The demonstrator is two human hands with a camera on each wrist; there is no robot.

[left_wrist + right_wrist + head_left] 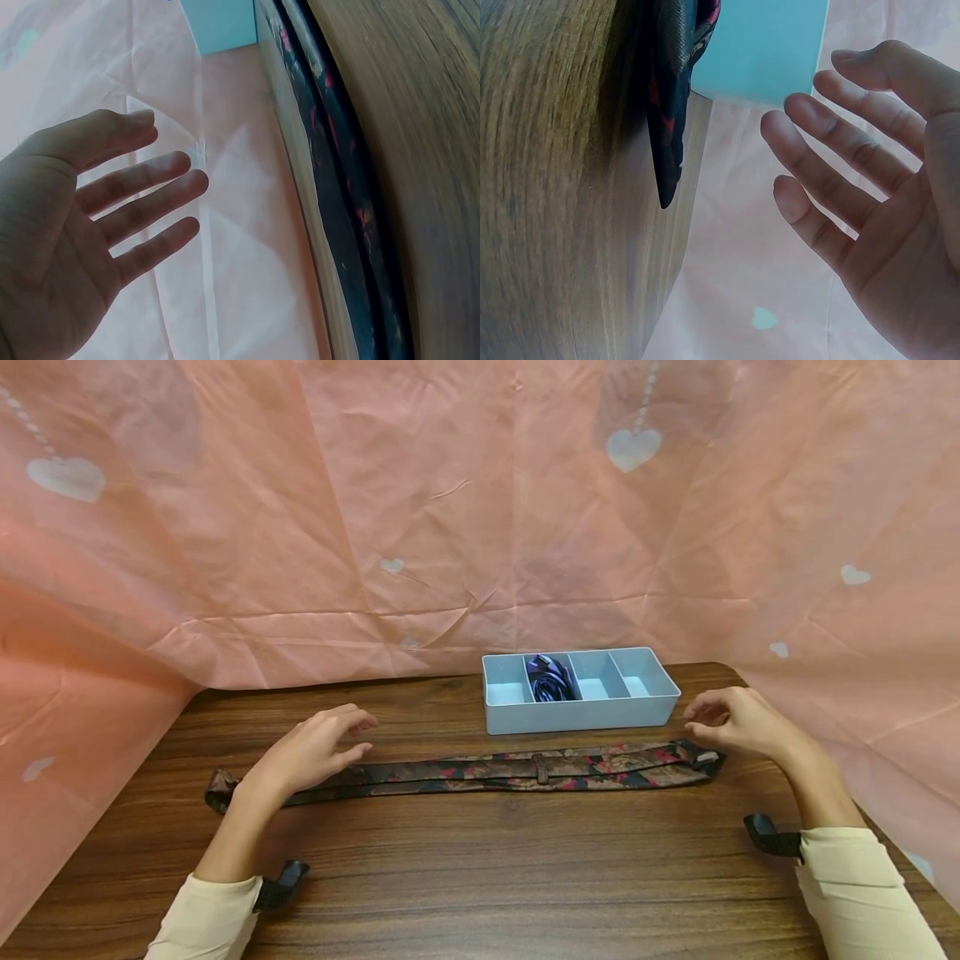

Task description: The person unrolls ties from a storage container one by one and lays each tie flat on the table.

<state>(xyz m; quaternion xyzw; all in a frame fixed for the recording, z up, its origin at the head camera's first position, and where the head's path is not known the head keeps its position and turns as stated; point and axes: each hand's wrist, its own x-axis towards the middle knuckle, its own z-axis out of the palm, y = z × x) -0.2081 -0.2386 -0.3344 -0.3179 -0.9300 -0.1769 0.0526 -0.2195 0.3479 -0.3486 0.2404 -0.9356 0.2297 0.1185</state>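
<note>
A dark floral necktie (517,772) with red and brown flowers lies stretched lengthwise across the table, its underside and keeper loop facing up. Its left end is bunched into a small curl, and the pointed wide end lies at the right. Over the tie's left part hovers my left hand (311,756), fingers loosely bent and holding nothing. My right hand (738,722) is above the wide end, fingers relaxed, nothing in them. Both wrist views show the palms bare, with the tie (341,172) beside the left one and the tie's tip (667,142) beside the right one.
Behind the tie stands a light blue tray (581,717) with several compartments. A rolled purple-blue necktie (551,681) fills its second compartment from the left. The wooden table (510,885) is bordered by a pink curtain (450,527) with white hearts at the back and sides.
</note>
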